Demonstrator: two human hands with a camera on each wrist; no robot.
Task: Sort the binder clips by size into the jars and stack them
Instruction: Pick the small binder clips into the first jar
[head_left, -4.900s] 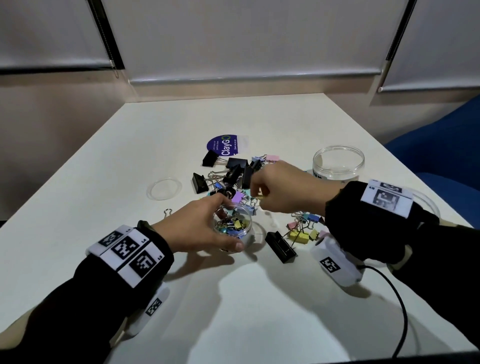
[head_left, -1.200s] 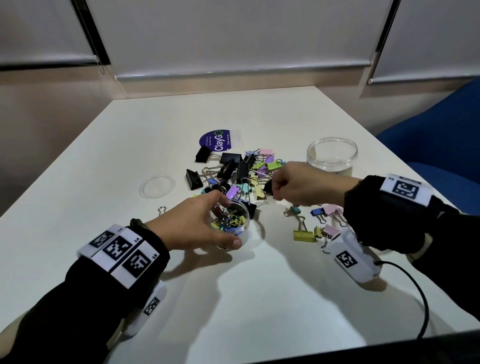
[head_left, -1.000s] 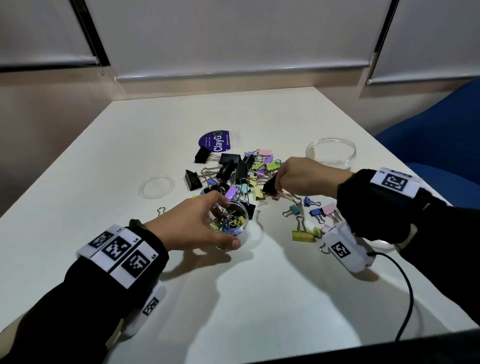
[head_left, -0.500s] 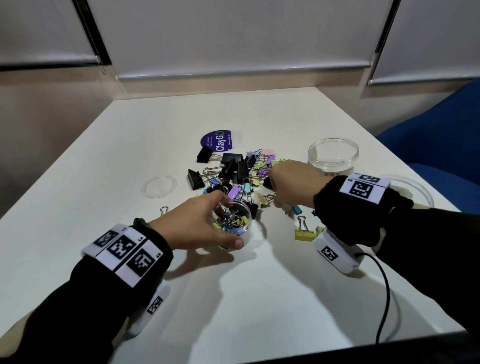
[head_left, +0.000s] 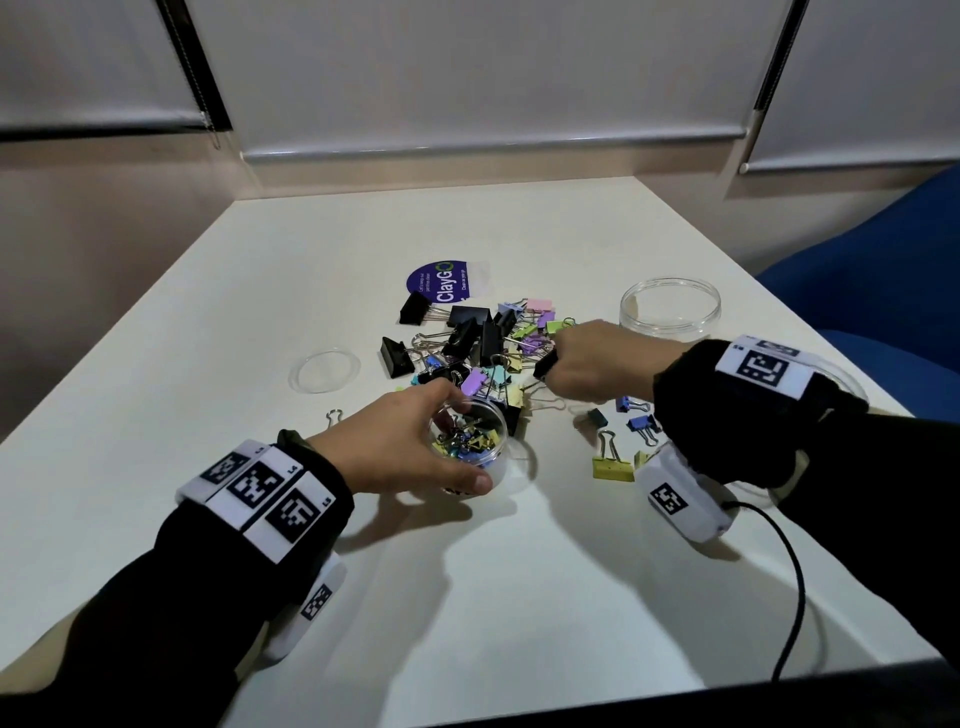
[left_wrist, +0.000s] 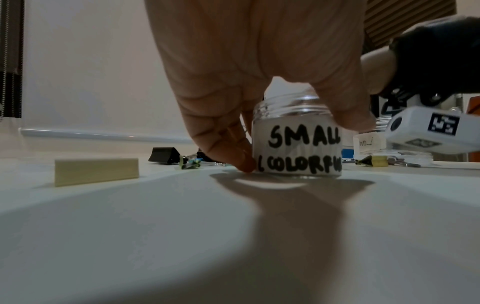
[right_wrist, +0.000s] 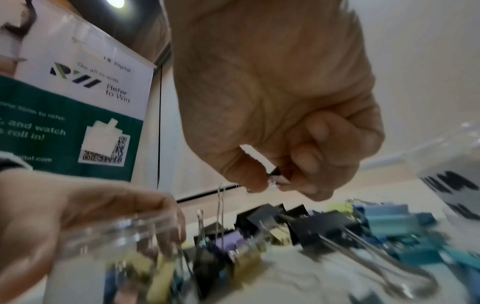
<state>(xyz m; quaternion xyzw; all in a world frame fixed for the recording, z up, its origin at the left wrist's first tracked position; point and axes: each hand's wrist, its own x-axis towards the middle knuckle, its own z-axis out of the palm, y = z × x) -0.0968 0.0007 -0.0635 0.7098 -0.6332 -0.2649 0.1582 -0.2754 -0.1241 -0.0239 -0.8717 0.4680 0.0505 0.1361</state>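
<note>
At centre frame in the head view, the left hand wraps the small clear plastic jar labelled "SMALL (COLORFUL)", upright on the white table and part-filled with little coloured clips. Just right of it, the right hand pinches a small black binder clip above the mixed pile of binder clips.

Judgement: clips light, stiff, springy; wire handles snag neighbours, so grip the body. Jar light, smooth; hold its wall.

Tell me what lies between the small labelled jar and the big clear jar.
In the head view, between small labelled jar and big clear jar: right hand and loose coloured binder clips.
</note>
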